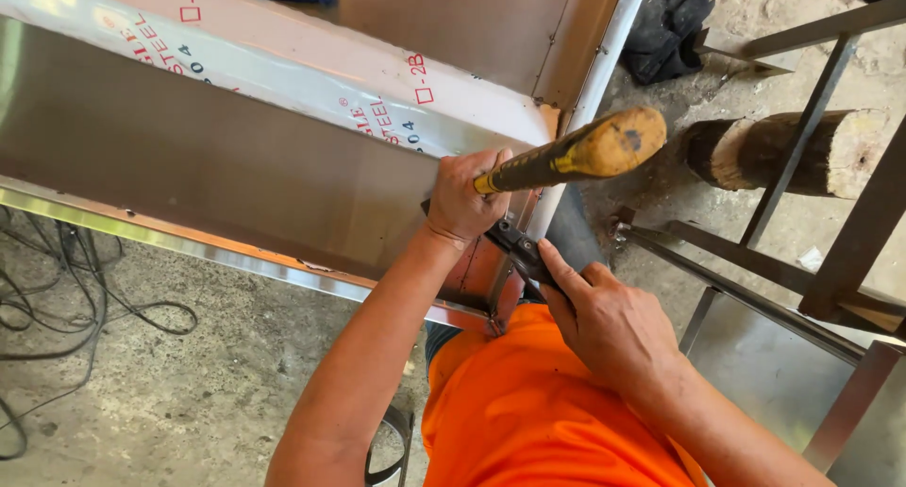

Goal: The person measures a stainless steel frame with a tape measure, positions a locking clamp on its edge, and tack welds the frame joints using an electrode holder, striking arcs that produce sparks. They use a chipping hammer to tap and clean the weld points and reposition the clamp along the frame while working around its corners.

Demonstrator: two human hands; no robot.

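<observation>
A hammer with a yellow-and-black handle and a rounded wooden butt [576,155] is gripped by the left hand [464,196], whose fingers [491,162] are wrapped tightly around the dark part of the handle; the handle runs up and to the right, and the head is hidden behind the hand. Just below it, a dark metal hand tool with black jaws [519,248] is pressed against the corner of a large folded stainless-steel sheet [208,147], and it is pinched by the right hand [613,322], with the thumb and forefinger [559,265] closed along its body. The two hands are close together, with the tool between them. The sheet's bright lower edge [189,244] runs diagonally above the concrete floor [189,393], where black cables [66,289] are lying at the left. To the right, a wooden log [783,152] and a dark steel frame [802,147] are seen near the corner, so room there is narrow.
</observation>
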